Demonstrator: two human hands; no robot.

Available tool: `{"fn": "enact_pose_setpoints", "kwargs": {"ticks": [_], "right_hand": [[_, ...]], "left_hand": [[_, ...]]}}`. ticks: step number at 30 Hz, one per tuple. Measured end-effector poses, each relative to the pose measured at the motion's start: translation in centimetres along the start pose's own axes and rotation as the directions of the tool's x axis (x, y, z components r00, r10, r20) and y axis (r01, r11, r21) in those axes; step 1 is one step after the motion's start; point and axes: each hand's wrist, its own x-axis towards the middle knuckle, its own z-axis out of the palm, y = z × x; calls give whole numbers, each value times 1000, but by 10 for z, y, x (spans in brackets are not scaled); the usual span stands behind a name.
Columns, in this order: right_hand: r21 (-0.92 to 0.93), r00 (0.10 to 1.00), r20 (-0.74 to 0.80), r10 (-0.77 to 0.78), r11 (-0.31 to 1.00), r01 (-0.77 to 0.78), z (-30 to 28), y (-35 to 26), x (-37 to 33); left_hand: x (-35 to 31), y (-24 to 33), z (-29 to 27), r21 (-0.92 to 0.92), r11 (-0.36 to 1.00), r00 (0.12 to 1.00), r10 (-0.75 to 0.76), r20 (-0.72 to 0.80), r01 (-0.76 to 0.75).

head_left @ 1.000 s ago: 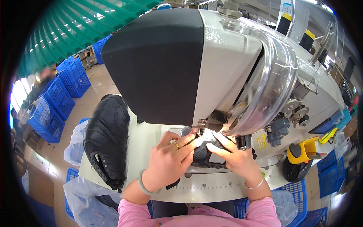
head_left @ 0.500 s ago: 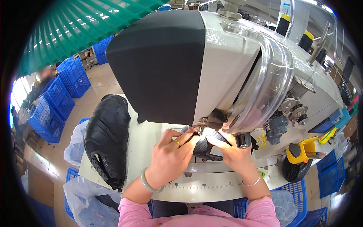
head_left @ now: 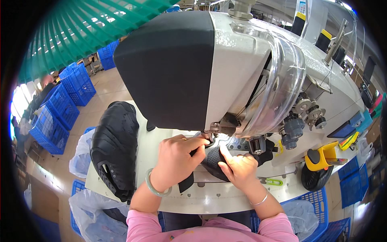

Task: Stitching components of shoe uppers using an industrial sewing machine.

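Note:
A black textured shoe upper (head_left: 213, 162) lies under the lit needle area of a large sewing machine (head_left: 173, 72). At the upper's left edge, close beside the presser foot (head_left: 213, 131), my left hand (head_left: 175, 159) pinches the material between thumb and fingers. My right hand (head_left: 240, 168) grips the upper from the right, index finger pressed on its surface and the other fingers curled. A row of eyelets shows on the upper's far side. Part of it is hidden behind my left hand, and a dark strip hangs below that hand.
A stack of black shoe uppers (head_left: 115, 149) sits on the table's left. Green-handled thread snips (head_left: 272, 182) lie right of my hand, near a yellow holder (head_left: 322, 157). Blue crates (head_left: 48, 131) stand left on the floor; a plastic-lined basket (head_left: 318, 209) is lower right.
The shoe upper has been turned and more of its surface and eyelets show. My right hand has shifted left and its fingers have curled. The green snips have come into sight.

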Motion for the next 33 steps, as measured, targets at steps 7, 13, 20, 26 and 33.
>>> {"fn": "enact_pose_setpoints", "kwargs": {"ticks": [7, 13, 20, 26, 33], "right_hand": [[33, 1000, 17, 6, 999, -7, -7, 3, 6], [86, 999, 37, -26, 996, 23, -13, 6, 13], [104, 996, 83, -14, 995, 5, -17, 13, 17], [89, 993, 109, -54, 995, 45, -23, 20, 29], [250, 982, 184, -53, 968, 5, -20, 43, 35]], "left_hand": [[-10, 4, 8, 66, 990, 988, 130, -84, -125], [-10, 6, 7, 76, 987, 989, 142, -40, -138], [-12, 9, 9, 128, 979, 986, 166, -32, -161], [-16, 8, 6, 93, 985, 989, 147, -11, -146], [-7, -38, -7, -534, 836, 962, 235, 136, -129]]}}
